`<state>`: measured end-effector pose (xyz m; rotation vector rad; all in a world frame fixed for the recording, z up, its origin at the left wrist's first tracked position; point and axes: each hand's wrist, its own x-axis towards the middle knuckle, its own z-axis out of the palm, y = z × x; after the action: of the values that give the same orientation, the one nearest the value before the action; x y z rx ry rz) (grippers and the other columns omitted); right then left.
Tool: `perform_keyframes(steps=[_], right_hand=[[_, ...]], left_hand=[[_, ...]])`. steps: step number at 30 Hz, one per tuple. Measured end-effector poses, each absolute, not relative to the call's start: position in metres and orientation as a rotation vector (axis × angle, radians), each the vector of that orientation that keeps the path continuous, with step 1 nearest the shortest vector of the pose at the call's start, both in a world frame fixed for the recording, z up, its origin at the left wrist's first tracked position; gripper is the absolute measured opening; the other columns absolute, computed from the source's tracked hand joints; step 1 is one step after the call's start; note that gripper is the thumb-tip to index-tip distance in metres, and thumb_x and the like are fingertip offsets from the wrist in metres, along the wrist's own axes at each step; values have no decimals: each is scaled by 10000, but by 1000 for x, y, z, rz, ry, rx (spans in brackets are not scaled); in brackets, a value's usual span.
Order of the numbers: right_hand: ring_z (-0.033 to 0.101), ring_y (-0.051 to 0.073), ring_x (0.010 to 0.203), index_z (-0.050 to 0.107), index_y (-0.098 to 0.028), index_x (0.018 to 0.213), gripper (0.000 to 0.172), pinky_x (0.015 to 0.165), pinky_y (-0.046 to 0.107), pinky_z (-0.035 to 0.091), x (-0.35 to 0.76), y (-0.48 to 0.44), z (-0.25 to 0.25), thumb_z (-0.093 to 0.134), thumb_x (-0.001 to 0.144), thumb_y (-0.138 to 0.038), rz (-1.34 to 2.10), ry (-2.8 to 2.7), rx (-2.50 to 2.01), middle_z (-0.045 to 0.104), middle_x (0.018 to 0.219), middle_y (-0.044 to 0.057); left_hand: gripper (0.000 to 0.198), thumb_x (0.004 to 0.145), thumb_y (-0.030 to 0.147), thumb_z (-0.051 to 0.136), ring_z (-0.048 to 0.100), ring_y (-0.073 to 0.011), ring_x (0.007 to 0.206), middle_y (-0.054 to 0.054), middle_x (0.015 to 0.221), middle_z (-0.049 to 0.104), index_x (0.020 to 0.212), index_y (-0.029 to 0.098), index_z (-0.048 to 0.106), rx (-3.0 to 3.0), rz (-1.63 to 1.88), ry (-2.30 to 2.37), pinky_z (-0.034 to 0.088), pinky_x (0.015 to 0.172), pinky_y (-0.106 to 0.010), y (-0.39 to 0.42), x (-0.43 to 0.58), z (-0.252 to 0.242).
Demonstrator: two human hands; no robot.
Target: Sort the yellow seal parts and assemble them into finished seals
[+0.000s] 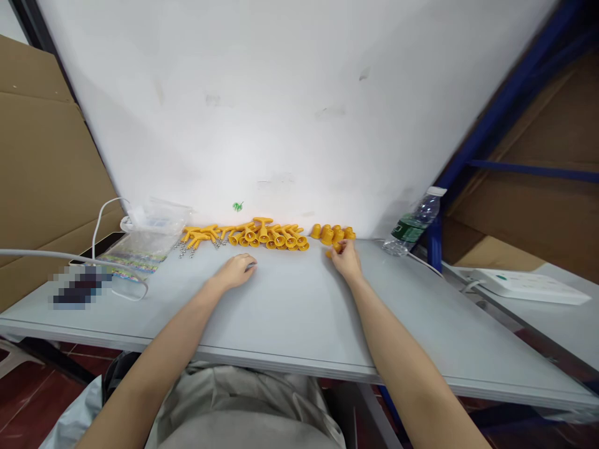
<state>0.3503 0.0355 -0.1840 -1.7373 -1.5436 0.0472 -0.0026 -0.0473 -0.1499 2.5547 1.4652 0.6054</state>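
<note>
My right hand is closed on a yellow bell-shaped cup, just in front of a cluster of similar yellow cups by the wall. My left hand rests low over the table with its fingers curled together. A small greyish patch shows at its fingertips, too small to name. Beyond it lies a row of yellow T-handled pieces with bell-shaped cups. Left of that row are yellow T-handles with metal spiral screws, like corkscrews.
A plastic bottle leans at the right, near a blue post. Clear plastic bags and a white cable lie on the left of the grey table. A white power strip sits on the surface to the right.
</note>
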Motion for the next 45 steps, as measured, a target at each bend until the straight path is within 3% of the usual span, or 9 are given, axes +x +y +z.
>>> perform_keyframes(steps=[3, 9, 18, 23, 29, 33, 36, 40, 45], right_hand=[[646, 267, 892, 463, -152, 1203, 458, 847, 403, 489, 337, 36, -182, 564, 783, -306, 230, -1537, -1699, 673, 985, 138], [611, 265, 1080, 594, -152, 1089, 324, 945, 361, 442, 311, 38, -170, 581, 809, -314, 331, -1590, -1938, 665, 1142, 149], [499, 316, 1268, 639, -156, 1157, 355, 1102, 545, 243, 293, 33, -163, 478, 930, -376, 258, -1620, -2105, 589, 1297, 186], [509, 313, 1258, 630, -137, 1171, 372, 1104, 570, 263, 291, 28, -161, 476, 931, -376, 232, -1651, -2106, 604, 1279, 178], [503, 331, 1252, 640, -168, 1131, 332, 1100, 639, 225, 292, 29, -163, 470, 918, -358, 235, -1634, -2063, 602, 1274, 174], [498, 326, 1260, 636, -158, 1128, 338, 1108, 626, 218, 292, 30, -164, 471, 913, -361, 241, -1638, -2066, 592, 1290, 177], [506, 338, 1248, 642, -159, 1114, 333, 1096, 627, 229, 293, 30, -165, 473, 909, -361, 236, -1641, -2058, 599, 1281, 182], [513, 344, 1230, 645, -166, 1106, 342, 1081, 631, 239, 292, 30, -166, 456, 901, -363, 221, -1643, -2053, 610, 1254, 181], [514, 332, 1223, 643, -179, 1111, 350, 1087, 625, 230, 291, 28, -163, 449, 895, -374, 242, -1636, -2073, 613, 1232, 170]], left_hand=[[274, 906, 228, 470, 640, -221, 1054, -107, 1101, 697, 1060, 150, 683, 2556, 622, 1459, 490, 972, -355, -47, -3, -151], [272, 898, 232, 473, 639, -231, 1043, -111, 1082, 698, 1044, 156, 689, 2543, 657, 1440, 494, 962, -370, -46, -3, -152], [273, 901, 245, 473, 642, -224, 1039, -100, 1097, 704, 1044, 176, 695, 2516, 667, 1467, 492, 957, -355, -49, -3, -149], [265, 891, 223, 482, 629, -249, 1099, -97, 1119, 714, 1030, 196, 706, 2310, 781, 1915, 463, 986, -377, -38, -16, -134], [280, 854, 171, 499, 586, -340, 1160, -174, 1194, 667, 1075, 180, 670, 1796, 751, 2544, 436, 959, -496, -14, -63, -112], [351, 814, 137, 540, 508, -361, 1251, -234, 1299, 589, 1161, 140, 595, 1668, 616, 2672, 365, 1007, -552, -4, -93, -118], [301, 829, 147, 522, 509, -358, 1242, -237, 1273, 604, 1123, 141, 585, 1655, 624, 2659, 325, 1016, -569, -1, -106, -128], [230, 800, 127, 546, 507, -342, 1237, -178, 1193, 654, 1017, 191, 590, 1546, 872, 2556, 307, 1023, -562, 2, -116, -136], [234, 741, 111, 634, 546, -278, 1197, -82, 1031, 679, 933, 219, 555, 987, 1675, 2101, 401, 989, -471, 10, -117, -131]])
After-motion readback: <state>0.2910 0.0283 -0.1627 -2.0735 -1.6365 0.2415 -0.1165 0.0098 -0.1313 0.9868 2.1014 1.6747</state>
